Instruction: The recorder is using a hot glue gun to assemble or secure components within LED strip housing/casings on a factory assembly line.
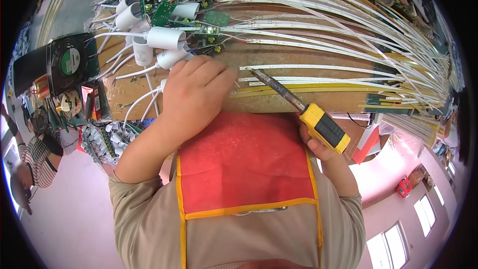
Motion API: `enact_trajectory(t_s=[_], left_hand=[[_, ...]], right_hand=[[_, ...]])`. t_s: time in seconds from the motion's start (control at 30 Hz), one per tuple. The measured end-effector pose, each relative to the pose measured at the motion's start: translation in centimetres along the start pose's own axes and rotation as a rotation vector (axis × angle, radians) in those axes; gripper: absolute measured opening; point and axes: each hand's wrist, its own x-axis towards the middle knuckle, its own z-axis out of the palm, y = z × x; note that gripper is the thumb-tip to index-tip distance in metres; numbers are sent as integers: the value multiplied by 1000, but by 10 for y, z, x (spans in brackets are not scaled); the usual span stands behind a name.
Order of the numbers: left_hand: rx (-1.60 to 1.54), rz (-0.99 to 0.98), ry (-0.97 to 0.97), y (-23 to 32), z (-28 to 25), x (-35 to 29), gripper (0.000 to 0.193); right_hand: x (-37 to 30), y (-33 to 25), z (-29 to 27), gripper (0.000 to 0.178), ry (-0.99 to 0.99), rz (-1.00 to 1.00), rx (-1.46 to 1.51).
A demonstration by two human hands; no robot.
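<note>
A yellow-handled soldering iron is gripped by the right hand, its tip at the left end of a white LED strip, just right of the left hand, whose fingers are bunched; whether anything is held there cannot be told.

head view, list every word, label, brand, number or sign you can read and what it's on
None is clear enough to quote.
Round green label on the black fan: too small and blurred.
Red-and-white box: printing too small to read.
Upright white lamp holder: faint marks, unreadable.
White strip at the iron's tip: marks too tiny.
Yellow-and-black soldering iron: no lettering I can make out.
</note>
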Motion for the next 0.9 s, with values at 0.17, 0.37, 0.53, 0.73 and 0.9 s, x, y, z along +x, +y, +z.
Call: enact_trajectory(t_s=[0.17,0.37,0.53,0.73,0.9], left_hand=[[29,-11,-22,2,-1,0,32],[102,17,-34,2,3,-2,26],[98,34,-32,-2,4,-2,25],[98,28,-36,0,5,-1,24],[97,18,-45,2,4,-1,24]], right_hand=[[13,-13,3,27,23,-61,-75],[13,-15,6,21,37,-53,-93],[10,-16,8,27,85,-15,-84],[7,-16,7,29,75,29,-170],[11,-18,9,27,90,24,-148]])
